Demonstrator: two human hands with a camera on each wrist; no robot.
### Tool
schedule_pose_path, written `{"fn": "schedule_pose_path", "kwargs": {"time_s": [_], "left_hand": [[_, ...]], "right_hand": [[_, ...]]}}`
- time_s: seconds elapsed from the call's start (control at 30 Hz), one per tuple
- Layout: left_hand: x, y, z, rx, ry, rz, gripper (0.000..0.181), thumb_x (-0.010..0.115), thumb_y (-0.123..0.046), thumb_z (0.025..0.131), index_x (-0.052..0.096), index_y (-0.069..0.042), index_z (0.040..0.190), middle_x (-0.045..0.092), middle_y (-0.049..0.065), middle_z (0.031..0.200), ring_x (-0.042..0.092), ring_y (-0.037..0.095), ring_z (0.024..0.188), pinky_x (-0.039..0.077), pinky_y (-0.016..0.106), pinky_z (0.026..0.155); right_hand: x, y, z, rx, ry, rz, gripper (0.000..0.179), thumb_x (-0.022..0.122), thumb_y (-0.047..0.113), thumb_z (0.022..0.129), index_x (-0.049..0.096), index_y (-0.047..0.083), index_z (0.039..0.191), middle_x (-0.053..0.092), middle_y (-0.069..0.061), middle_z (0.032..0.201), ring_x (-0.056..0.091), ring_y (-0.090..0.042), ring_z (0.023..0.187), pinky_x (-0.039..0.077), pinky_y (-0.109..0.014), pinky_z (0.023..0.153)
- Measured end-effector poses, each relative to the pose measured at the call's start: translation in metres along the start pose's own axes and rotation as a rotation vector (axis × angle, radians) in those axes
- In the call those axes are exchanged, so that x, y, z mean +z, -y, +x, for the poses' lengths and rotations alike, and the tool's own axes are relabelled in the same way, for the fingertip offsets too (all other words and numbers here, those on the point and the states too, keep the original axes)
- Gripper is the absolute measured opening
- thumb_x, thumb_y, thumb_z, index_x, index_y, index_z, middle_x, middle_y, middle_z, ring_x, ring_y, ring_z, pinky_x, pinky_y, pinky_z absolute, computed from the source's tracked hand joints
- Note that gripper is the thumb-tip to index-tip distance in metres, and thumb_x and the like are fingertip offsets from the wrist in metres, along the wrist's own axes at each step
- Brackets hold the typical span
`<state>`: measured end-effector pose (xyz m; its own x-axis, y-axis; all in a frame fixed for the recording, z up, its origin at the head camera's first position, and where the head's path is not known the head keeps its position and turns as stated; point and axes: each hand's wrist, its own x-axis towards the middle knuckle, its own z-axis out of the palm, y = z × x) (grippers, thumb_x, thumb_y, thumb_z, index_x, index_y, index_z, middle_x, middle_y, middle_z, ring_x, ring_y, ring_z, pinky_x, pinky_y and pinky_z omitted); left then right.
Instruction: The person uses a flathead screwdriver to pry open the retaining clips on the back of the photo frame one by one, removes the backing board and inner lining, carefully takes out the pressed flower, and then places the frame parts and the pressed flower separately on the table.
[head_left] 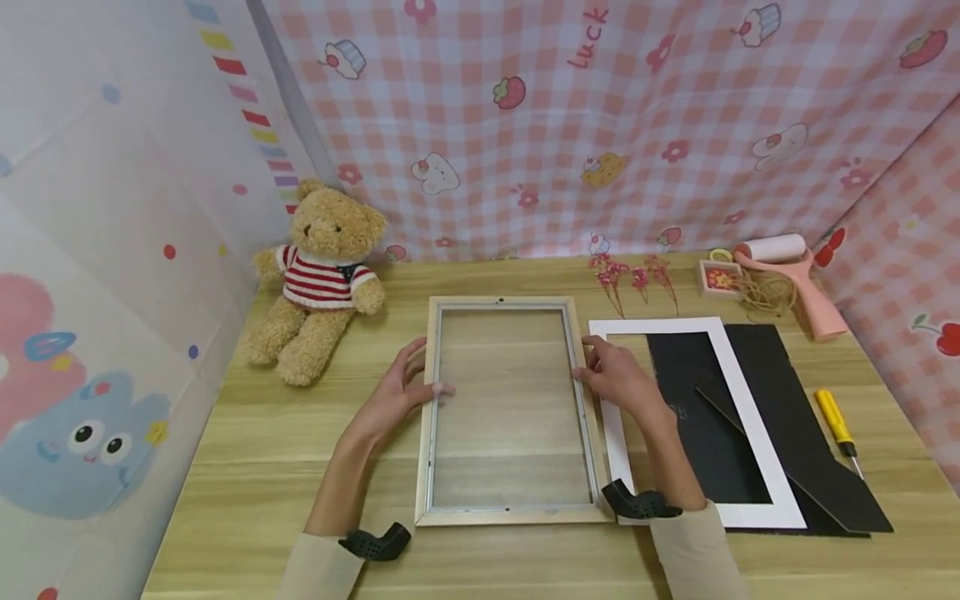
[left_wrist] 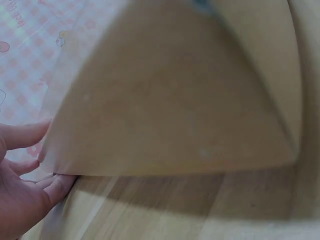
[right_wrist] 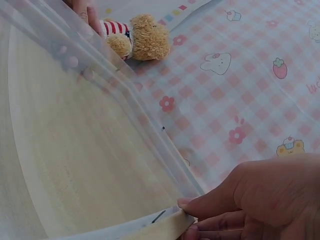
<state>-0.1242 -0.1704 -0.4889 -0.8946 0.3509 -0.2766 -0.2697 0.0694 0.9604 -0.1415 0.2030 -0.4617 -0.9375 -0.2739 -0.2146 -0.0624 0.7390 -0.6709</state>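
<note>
A pale wooden picture frame (head_left: 517,517) with a grey inner rim lies near the middle of the table, and the wood grain shows through its clear pane (head_left: 510,408). At its left side is the left hand (head_left: 393,396), thumb over the rim and fingers along the outer edge. The right hand (head_left: 618,375) grips the opposite side. In the right wrist view, its thumb and fingers pinch the wooden edge near a corner. The left wrist view shows the left fingers (left_wrist: 62,187) at the edge of a blurred clear surface.
Right of the frame lie a white mat (head_left: 750,425) and a black backing board (head_left: 761,358) with a stand. Beyond are a yellow screwdriver (head_left: 834,417), a pink lint roller (head_left: 813,292), twine (head_left: 772,292), a small box (head_left: 720,279) and dried flowers (head_left: 611,273). A teddy bear (head_left: 322,275) sits back left.
</note>
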Motion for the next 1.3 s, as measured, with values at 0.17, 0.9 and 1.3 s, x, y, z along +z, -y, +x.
{"fn": "schedule_pose_path", "kwargs": {"time_s": [0.17,0.9,1.3], "left_hand": [[0.006,0.001,-0.005,0.035,-0.039,-0.007,0.074,0.061,-0.005,0.111,0.016,-0.007,0.170,0.043,0.036,0.163,0.076,0.016,0.107,0.056,0.023,0.104],[0.061,0.019,-0.012,0.194,-0.476,0.034,0.028,0.056,-0.005,0.112,0.061,0.013,0.132,0.034,0.033,0.173,0.025,0.048,0.165,0.022,0.056,0.136],[0.061,0.022,-0.010,0.236,-0.456,0.122,0.024,0.054,-0.007,0.114,0.059,0.007,0.133,0.027,0.025,0.179,0.021,0.044,0.168,0.017,0.056,0.138]], "right_hand": [[0.001,0.001,-0.002,0.007,0.014,0.006,0.059,0.067,0.012,0.108,0.044,-0.017,0.155,0.072,-0.022,0.103,0.067,-0.022,0.079,0.053,-0.035,0.068],[0.004,0.000,0.000,-0.014,-0.005,-0.021,0.058,0.066,0.010,0.108,0.045,-0.018,0.154,0.072,-0.021,0.099,0.062,-0.023,0.076,0.051,-0.035,0.068],[0.010,0.010,0.002,0.014,-0.087,-0.114,0.056,0.068,0.007,0.104,0.049,-0.021,0.149,0.068,-0.016,0.087,0.059,-0.026,0.075,0.052,-0.040,0.071]]}}
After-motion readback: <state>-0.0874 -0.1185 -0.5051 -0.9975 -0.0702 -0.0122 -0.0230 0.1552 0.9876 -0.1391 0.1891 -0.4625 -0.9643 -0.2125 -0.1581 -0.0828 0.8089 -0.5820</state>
